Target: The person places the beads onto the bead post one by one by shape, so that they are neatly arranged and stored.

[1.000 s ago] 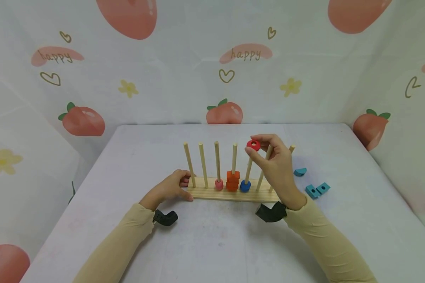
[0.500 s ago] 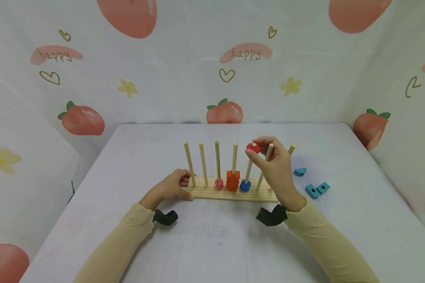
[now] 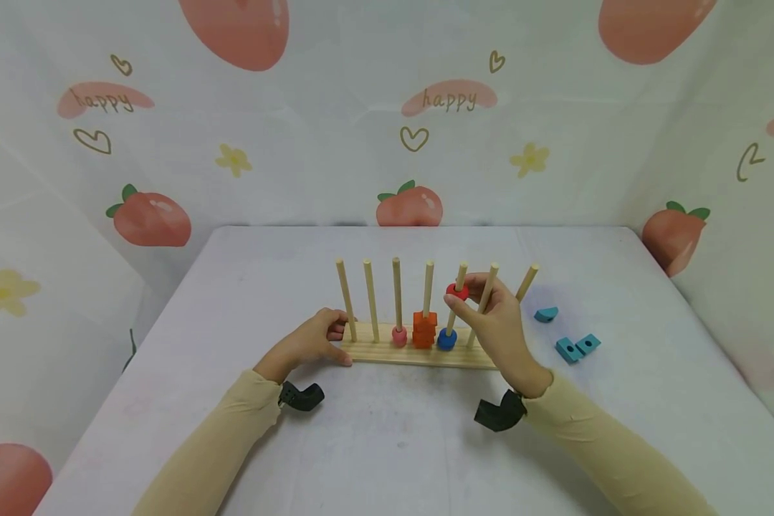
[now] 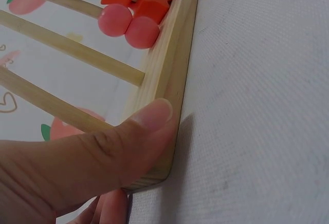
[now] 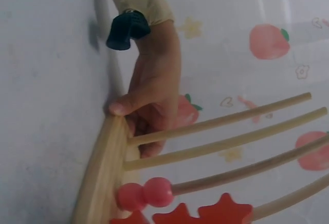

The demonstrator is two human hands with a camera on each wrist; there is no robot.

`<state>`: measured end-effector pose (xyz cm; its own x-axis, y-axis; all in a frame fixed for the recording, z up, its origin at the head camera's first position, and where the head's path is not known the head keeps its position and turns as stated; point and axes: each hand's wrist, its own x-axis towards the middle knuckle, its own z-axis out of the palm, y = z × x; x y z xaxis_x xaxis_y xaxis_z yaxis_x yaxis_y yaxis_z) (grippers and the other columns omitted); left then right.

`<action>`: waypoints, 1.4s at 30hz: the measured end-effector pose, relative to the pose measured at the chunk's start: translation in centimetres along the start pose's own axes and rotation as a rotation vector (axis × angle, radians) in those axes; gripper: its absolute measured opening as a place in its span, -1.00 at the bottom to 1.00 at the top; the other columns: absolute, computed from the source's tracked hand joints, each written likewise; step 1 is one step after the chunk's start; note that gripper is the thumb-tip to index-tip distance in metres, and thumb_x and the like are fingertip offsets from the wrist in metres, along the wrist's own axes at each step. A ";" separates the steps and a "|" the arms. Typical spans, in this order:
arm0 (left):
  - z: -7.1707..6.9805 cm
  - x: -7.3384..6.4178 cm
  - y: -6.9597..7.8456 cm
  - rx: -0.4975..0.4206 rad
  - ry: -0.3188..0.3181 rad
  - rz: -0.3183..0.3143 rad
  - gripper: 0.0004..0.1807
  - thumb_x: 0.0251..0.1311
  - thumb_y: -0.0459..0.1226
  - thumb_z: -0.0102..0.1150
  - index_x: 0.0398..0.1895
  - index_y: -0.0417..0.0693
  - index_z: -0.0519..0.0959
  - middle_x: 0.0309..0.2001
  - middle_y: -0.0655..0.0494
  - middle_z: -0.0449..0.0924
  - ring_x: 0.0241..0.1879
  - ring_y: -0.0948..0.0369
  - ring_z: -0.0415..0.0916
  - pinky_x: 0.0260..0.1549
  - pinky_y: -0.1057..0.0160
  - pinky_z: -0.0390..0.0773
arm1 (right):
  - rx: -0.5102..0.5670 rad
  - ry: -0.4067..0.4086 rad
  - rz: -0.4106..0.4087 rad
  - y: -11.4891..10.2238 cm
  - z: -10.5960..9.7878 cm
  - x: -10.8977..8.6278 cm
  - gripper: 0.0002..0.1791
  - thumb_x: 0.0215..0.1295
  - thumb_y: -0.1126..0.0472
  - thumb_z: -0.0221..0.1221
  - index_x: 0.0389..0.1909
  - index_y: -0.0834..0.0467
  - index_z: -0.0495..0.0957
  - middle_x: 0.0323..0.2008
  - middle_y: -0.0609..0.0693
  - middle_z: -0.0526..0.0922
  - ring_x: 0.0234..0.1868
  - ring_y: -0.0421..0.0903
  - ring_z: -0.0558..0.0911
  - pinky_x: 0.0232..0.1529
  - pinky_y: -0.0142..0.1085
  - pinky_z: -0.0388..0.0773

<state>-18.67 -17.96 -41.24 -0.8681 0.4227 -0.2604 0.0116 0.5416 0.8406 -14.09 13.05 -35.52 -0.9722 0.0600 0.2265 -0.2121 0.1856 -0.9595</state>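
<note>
A wooden base [image 3: 419, 355] with several upright pegs stands on the table. My left hand [image 3: 312, 340] grips its left end; in the left wrist view the thumb [image 4: 149, 118] lies over the front edge, fingers behind. My right hand [image 3: 503, 326] pinches a red bead [image 3: 456, 292] threaded partway down a peg, above a blue bead [image 3: 447, 340] at the foot of that peg. On the peg to its left sit stacked orange stars [image 3: 424, 330]. Further left, two pink balls [image 4: 142, 32] are stacked on another peg. The right wrist view does not show the right hand.
Right of the base lie several teal pieces: one rounded teal piece [image 3: 546, 314] farther back and two teal blocks [image 3: 568, 350] with holes, side by side. A patterned cloth backdrop [image 3: 335, 179] rises behind the table. Bare pegs [image 3: 345, 301] stand at the left end.
My right hand has brought the red bead from above the peg's tip down onto the peg, and the peg's top now sticks out above it. The left hand stays put on the base.
</note>
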 end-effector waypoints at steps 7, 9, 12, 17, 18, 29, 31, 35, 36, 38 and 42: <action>0.2 0.0 0.2 -0.001 0.001 -0.009 -0.16 -0.25 -0.49 0.54 0.20 -0.41 0.34 0.12 -0.24 0.25 0.15 -0.04 0.39 0.20 0.12 0.50 | -0.072 -0.046 0.045 2.2 0.1 -0.7 -0.59 0.17 0.17 0.36 -0.04 0.28 0.50 -0.14 0.09 0.63 -0.03 -0.17 0.54 0.20 -0.18 0.49; 0.2 0.0 0.2 -0.001 0.001 -0.013 -0.16 -0.25 -0.49 0.54 0.21 -0.41 0.34 0.13 -0.24 0.25 0.15 -0.04 0.39 0.20 0.11 0.49 | -0.074 -0.063 0.061 2.8 0.1 -0.9 -0.60 0.17 0.19 0.36 -0.04 0.29 0.50 -0.12 0.13 0.63 -0.04 -0.18 0.54 0.21 -0.17 0.48; 0.1 0.0 0.2 -0.004 0.002 -0.021 -0.15 -0.24 -0.48 0.54 0.22 -0.41 0.33 0.14 -0.23 0.25 0.16 -0.05 0.38 0.22 0.10 0.48 | -0.072 -0.088 0.086 3.5 0.2 -1.3 -0.61 0.17 0.23 0.35 -0.03 0.30 0.50 -0.09 0.16 0.63 -0.03 -0.15 0.56 0.22 -0.21 0.48; 0.2 0.0 0.2 0.003 -0.003 -0.015 -0.14 -0.24 -0.48 0.53 0.23 -0.42 0.32 0.15 -0.25 0.24 0.15 -0.05 0.37 0.22 0.09 0.48 | -0.087 -0.130 0.123 4.4 0.1 -1.6 -0.61 0.17 0.25 0.34 -0.02 0.32 0.50 -0.04 0.22 0.64 0.08 0.03 0.58 0.29 -0.08 0.42; 0.2 0.0 0.3 0.001 -0.003 -0.016 -0.14 -0.24 -0.48 0.53 0.23 -0.42 0.32 0.15 -0.24 0.24 0.15 -0.04 0.37 0.22 0.09 0.48 | -0.088 -0.138 0.131 4.6 0.1 -1.7 -0.61 0.17 0.25 0.34 -0.03 0.33 0.50 -0.03 0.23 0.64 0.09 0.07 0.57 0.29 -0.03 0.40; 0.1 0.0 0.2 0.010 0.005 -0.027 -0.14 -0.23 -0.46 0.54 0.23 -0.40 0.32 0.13 -0.22 0.26 0.16 -0.05 0.38 0.22 0.10 0.48 | -0.127 -0.184 0.171 5.6 0.3 -1.8 -0.63 0.17 0.24 0.35 -0.06 0.31 0.52 -0.06 0.20 0.67 0.10 0.10 0.58 0.27 0.03 0.40; 0.1 -0.1 0.2 0.013 0.004 -0.027 -0.13 -0.23 -0.47 0.54 0.23 -0.42 0.31 0.13 -0.23 0.26 0.16 -0.05 0.38 0.22 0.10 0.48 | -0.125 -0.189 0.178 5.8 0.3 -1.8 -0.63 0.18 0.23 0.34 -0.05 0.30 0.52 -0.06 0.19 0.67 0.09 0.08 0.59 0.26 0.00 0.42; 0.2 -0.1 0.3 0.019 0.006 -0.021 -0.13 -0.24 -0.48 0.54 0.23 -0.43 0.31 0.12 -0.23 0.26 0.15 -0.05 0.38 0.21 0.10 0.49 | -0.108 -0.197 0.185 5.9 0.4 -1.9 -0.64 0.19 0.23 0.33 -0.05 0.30 0.52 -0.06 0.18 0.68 0.06 0.04 0.61 0.22 -0.06 0.47; 0.2 -0.1 0.3 0.020 0.006 -0.019 -0.13 -0.24 -0.48 0.54 0.23 -0.43 0.31 0.12 -0.23 0.26 0.15 -0.05 0.38 0.21 0.10 0.49 | -0.106 -0.197 0.185 5.9 0.4 -1.9 -0.64 0.20 0.23 0.33 -0.05 0.29 0.52 -0.06 0.18 0.68 0.05 0.03 0.62 0.21 -0.07 0.48; 0.1 -0.1 0.3 0.020 0.010 -0.022 -0.13 -0.24 -0.47 0.54 0.23 -0.42 0.31 0.12 -0.22 0.26 0.15 -0.04 0.38 0.21 0.10 0.49 | -0.099 -0.198 0.189 5.8 0.4 -1.9 -0.64 0.19 0.23 0.33 -0.05 0.29 0.52 -0.06 0.18 0.68 0.04 0.02 0.63 0.20 -0.08 0.49; 0.1 -0.2 0.2 0.013 0.002 -0.021 -0.13 -0.22 -0.47 0.53 0.25 -0.42 0.30 0.13 -0.23 0.24 0.17 -0.06 0.36 0.22 0.09 0.48 | -0.087 -0.203 0.188 5.8 0.3 -2.0 -0.64 0.19 0.22 0.33 -0.05 0.28 0.51 -0.06 0.18 0.67 0.03 0.00 0.63 0.16 -0.19 0.52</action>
<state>-18.48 -17.87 -41.04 -0.8694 0.4097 -0.2763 0.0000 0.5592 0.8290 -13.42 13.68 -41.62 -0.9955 -0.0945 -0.0003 -0.0257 0.2736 -0.9615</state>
